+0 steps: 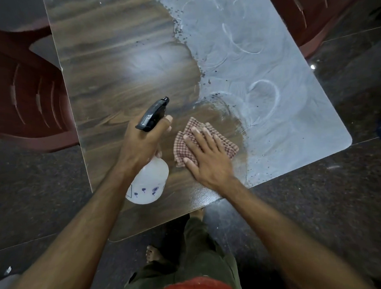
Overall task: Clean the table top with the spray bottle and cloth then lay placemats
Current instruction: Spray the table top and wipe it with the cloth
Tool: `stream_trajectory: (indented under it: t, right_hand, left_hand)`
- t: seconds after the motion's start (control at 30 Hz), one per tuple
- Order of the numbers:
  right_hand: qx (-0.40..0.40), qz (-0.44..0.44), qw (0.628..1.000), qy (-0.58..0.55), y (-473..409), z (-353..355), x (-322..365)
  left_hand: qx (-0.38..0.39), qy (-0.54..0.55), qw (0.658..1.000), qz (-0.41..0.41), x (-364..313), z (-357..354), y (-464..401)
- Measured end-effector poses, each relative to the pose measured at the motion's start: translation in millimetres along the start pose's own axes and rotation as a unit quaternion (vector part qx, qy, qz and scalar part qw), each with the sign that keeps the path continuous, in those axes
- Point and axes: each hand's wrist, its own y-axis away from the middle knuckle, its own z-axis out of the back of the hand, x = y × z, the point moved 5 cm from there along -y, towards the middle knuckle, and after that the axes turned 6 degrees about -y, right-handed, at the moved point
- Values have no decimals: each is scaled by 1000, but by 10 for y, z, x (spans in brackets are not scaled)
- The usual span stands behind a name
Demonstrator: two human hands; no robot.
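Wiping the dusty tabletop, bottle held ready.

The right hand (pixel 203 158) lies flat, fingers (pixel 207 137) spread and pressing a checked woven cloth (pixel 223 146) onto the tabletop (pixel 114 58); the left hand (pixel 141 141) has its fingers clamped round the neck of the spray bottle (pixel 149 182), black nozzle pointing away, translucent body below the palm. Beyond the right fingertips lies pale chalky dust (pixel 266 66) with ring marks and dark specks; beside the left, smooth brown woodgrain. Best to wipe in overlapping strokes outward into the dust, pressing evenly. No placemats are in view. Red plastic chairs (pixel 22 95) stand around.
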Motion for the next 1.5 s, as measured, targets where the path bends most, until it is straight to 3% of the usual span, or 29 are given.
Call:
stream_trajectory:
  t: [0.2,0.33,0.53,0.8,1.13,1.33,1.5]
  right_hand:
    - [-76,-129,989,1,-852,516,-785]
    - [-65,-107,992,4,-1404,588,-585]
    - [-60,-11,998,-5,-640,164,-31]
    - [-108,-129,986,-22,198,78,-434]
    - [-77,-148,986,-6,181,65,-389]
    - [-67,-158,985,-21,198,142,-360]
    - [-127,-144,981,-25,215,135,-360]
  left_hand:
    - [-20,1,1000,19,17,17,-142]
    - [-29,-2,999,22,1,-58,-165]
    - [7,-23,1000,10,-88,-221,-112]
    - [130,-122,981,-73,-125,-656,50]
    - [213,-228,940,-139,-280,-1139,335]
    - [193,-208,951,-121,-293,-1126,277]
    - [158,-197,963,-97,-440,-1073,68]
